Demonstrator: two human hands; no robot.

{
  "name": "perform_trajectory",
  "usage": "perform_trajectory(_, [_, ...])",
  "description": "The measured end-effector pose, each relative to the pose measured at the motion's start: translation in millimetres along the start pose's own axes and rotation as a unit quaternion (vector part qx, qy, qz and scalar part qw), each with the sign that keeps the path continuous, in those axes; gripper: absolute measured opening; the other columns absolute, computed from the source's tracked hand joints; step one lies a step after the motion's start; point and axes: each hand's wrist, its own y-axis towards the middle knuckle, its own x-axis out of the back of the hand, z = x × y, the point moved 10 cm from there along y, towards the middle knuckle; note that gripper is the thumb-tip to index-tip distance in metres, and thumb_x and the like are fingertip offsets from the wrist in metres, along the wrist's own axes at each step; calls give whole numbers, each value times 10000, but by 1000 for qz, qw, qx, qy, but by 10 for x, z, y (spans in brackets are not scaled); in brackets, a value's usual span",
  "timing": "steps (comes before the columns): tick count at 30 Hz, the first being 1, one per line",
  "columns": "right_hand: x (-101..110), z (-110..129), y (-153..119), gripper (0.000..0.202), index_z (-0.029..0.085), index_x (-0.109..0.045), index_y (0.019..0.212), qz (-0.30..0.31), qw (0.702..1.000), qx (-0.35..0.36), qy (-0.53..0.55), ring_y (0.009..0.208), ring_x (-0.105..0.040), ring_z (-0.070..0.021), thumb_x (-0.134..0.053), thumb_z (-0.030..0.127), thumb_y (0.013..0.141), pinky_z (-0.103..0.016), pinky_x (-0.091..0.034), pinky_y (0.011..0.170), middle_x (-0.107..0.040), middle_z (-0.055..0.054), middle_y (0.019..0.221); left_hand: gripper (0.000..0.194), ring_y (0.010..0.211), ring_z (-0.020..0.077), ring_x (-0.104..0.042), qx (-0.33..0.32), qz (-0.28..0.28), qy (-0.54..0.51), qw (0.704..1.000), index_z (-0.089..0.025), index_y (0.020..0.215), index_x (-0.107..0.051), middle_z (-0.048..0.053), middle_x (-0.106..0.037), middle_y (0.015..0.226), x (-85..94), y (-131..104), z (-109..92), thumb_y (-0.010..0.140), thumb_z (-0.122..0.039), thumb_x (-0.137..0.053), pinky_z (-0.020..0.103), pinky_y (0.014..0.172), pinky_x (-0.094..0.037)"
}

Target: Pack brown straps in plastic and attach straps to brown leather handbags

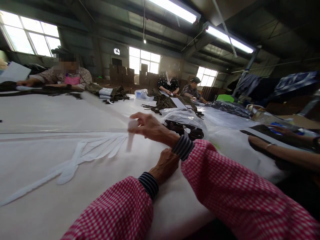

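Note:
My right hand (152, 128) is raised over the white table, reaching across to the left above my other wrist. Its thumb and fingers pinch a pale strip (107, 107), blurred by motion, which trails away up-left with a short end hanging below the fingers. My left hand (167, 164) rests low on the table, just under the right wrist; its fingers are mostly hidden, so whether they hold anything does not show. Left of both hands, several narrow white strips (80, 155) lie loosely fanned on the table surface (105, 196).
Beyond my hands sits a clear plastic bag (183, 118) with dark pieces inside. Dark garments (172, 101) are heaped behind it. A co-worker's arm (277, 151) reaches in at the right over dark cloth. Other people (72, 75) work along the far side.

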Motion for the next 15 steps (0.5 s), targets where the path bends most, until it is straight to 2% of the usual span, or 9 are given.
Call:
perform_trajectory(2, [-267, 3, 25, 631, 116, -540, 1392, 61, 998, -14, 25, 849, -641, -157, -791, 267, 833, -263, -527, 703, -723, -104, 1112, 344, 1110, 231, -610, 20, 3, -5, 1000, -195, 1163, -655, 96, -691, 1207, -6, 2, 39, 966, -76, -399, 359, 963, -515])
perform_trajectory(3, [-265, 7, -21, 659, 112, -531, 1411, 66, 997, -15, 25, 872, -646, -161, -800, 279, 833, -271, -532, 719, -716, -127, 1155, 341, 1090, 229, -621, 29, 6, -8, 1000, -198, 1146, -659, 93, -698, 1183, -15, 2, 56, 964, -77, -397, 353, 939, -520])
perform_trajectory(5, [-48, 2, -213, 453, 117, -650, 1269, 46, 999, -6, 15, 846, -650, -152, -765, 282, 863, -264, -527, 707, -726, -108, 1100, 300, 1000, 226, -644, 46, 5, -12, 999, -188, 1069, -665, 86, -710, 1085, -27, 2, 88, 947, -77, -414, 339, 866, -527])
perform_trajectory(7, [311, -99, -508, 209, 128, -739, 1014, 22, 1000, -15, 3, 718, -634, -128, -708, 291, 889, -242, -498, 636, -726, -45, 888, 252, 928, 227, -650, 61, -4, -11, 998, -174, 988, -656, 82, -703, 1016, -17, 2, 121, 935, -81, -428, 338, 810, -518])
perform_trajectory(9, [727, -342, -868, 207, 139, -747, 886, -18, 998, -63, -23, 607, -600, -115, -711, 342, 869, -229, -449, 557, -689, -7, 741, 239, 901, 226, -649, 78, -13, -13, 997, -176, 946, -642, 76, -693, 998, -1, 3, 155, 933, -81, -422, 332, 775, -503])
perform_trajectory(11, [1055, -691, -1279, 242, 146, -740, 857, -49, 988, -138, -52, 579, -595, -117, -699, 385, 865, -227, -405, 509, -707, -18, 752, 252, 906, 223, -649, 93, -15, -16, 995, -184, 942, -637, 71, -690, 1007, 11, 6, 182, 939, -82, -407, 321, 756, -486])
perform_trajectory(13, [1202, -1033, -1676, 244, 151, -729, 843, -53, 975, -199, -87, 588, -612, -132, -669, 386, 874, -238, -413, 520, -710, -22, 754, 262, 916, 218, -650, 107, -13, -18, 994, -190, 939, -638, 68, -689, 1020, 19, 8, 204, 952, -90, -396, 311, 748, -474])
perform_trajectory(15, [1162, -1276, -1964, 224, 162, -720, 837, -21, 962, -219, -160, 623, -636, -152, -612, 344, 910, -261, -463, 599, -696, -16, 737, 267, 930, 217, -650, 123, -9, -20, 992, -191, 924, -642, 71, -689, 1035, 30, 8, 228, 974, -119, -389, 306, 747, -466])
